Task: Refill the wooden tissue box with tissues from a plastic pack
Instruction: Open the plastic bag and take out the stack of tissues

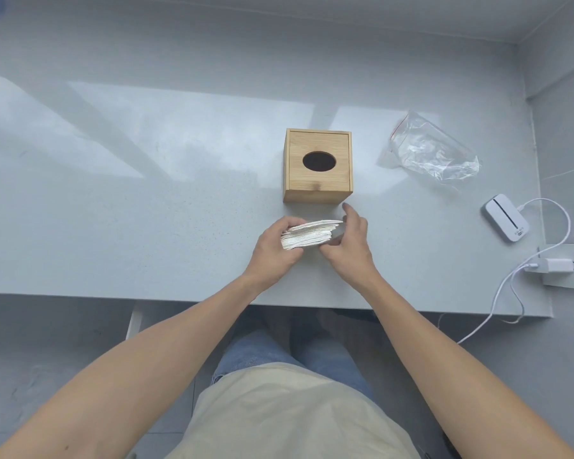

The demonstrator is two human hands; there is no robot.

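I see both hands over the near part of the grey table [113,193], gripping 1 stack of white tissues [307,235] between them. The left hand [274,251] clasps the stack's left end, thumb under the near edge and fingers curled over the far side. The right hand [350,246] pinches the right end from below, with its index finger lifted free and pointing toward the box. The top sheets fan out a little on the right.

The wooden tissue box [318,167] stands upright just beyond the hands, apart from them — its lid is on, and the oval opening in the top looks dark. The clear plastic pack [431,149] lies crumpled and flat to the right of the box, well apart from it, a red strip along its open edge.

Further right I make out a white device [506,217] with a cable [544,253] running to a charger plug [557,266] near the table's right edge.
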